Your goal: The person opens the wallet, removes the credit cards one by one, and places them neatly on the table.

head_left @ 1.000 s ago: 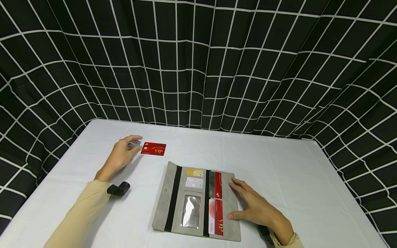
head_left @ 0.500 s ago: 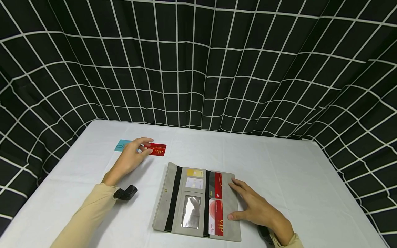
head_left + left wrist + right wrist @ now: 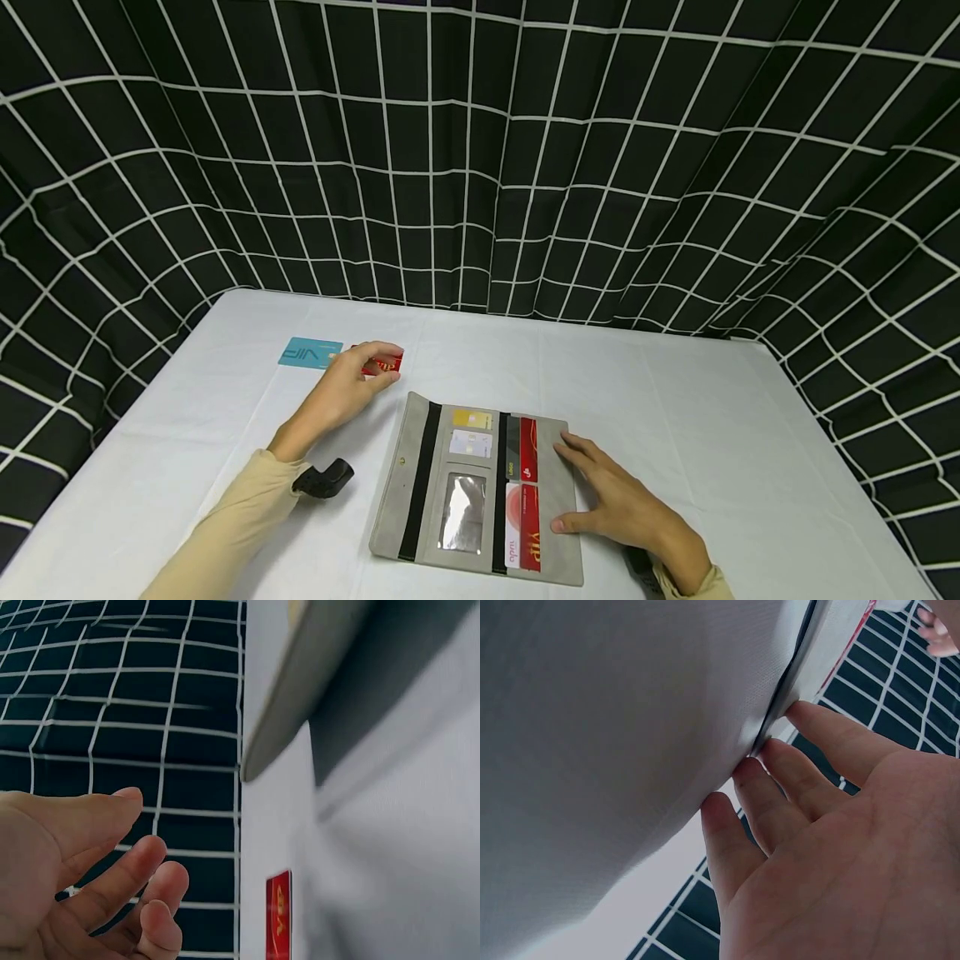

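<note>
My left hand [image 3: 347, 390] hovers above a red VIP card [image 3: 388, 365] on the table and partly hides it. In the left wrist view, its relaxed fingers [image 3: 120, 889] hold nothing, and the card [image 3: 278, 919] lies flat, apart from them. A blue VIP card [image 3: 302, 353] lies just left of that hand. The open grey wallet [image 3: 556, 492] is spread between my hands, with several cards in its slots. My right hand [image 3: 626, 504] rests at the wallet's right edge, thumb on the panel. Extended fingertips [image 3: 720, 806] touch the edge in the right wrist view.
A white cloth covers the table [image 3: 720, 450]. Black curtain [image 3: 450, 167] with a white grid stands behind and along both sides. The wallet's left flap [image 3: 397, 492] is raised slightly, and a clear window [image 3: 461, 512] sits in its middle panel.
My left hand has moved right, off the blue card and over the red one, leaving the blue card uncovered. The right hand and wallet have stayed in place.
</note>
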Action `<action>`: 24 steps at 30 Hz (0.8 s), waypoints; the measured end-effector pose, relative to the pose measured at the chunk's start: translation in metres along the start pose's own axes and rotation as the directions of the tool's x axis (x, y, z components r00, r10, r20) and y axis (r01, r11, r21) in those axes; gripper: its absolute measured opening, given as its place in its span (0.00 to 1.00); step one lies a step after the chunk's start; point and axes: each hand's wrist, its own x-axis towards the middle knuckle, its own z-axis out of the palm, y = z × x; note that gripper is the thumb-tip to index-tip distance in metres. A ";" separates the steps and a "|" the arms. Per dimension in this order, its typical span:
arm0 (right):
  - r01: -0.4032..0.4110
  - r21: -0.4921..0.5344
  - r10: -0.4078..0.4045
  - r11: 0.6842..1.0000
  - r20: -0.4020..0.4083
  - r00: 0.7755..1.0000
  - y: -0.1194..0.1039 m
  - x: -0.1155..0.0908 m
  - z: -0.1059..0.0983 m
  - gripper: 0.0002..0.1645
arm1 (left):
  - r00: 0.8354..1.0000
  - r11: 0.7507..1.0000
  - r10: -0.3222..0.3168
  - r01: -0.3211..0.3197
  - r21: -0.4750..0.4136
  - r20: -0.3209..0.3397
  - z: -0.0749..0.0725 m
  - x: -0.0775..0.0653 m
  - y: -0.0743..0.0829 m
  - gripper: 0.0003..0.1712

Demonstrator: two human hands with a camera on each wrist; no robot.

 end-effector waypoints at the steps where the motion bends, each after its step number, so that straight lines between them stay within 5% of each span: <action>1: 0.000 -0.001 0.000 1.000 0.000 1.000 0.000 0.000 0.000 0.63 | 1.000 1.000 0.004 -0.004 -0.004 0.004 0.002 0.000 0.002 0.20; 24: 0.026 -0.005 -0.026 1.000 0.000 1.000 0.002 -0.001 0.000 0.63 | 0.998 0.998 0.000 0.005 -0.066 0.070 0.037 -0.006 0.026 0.17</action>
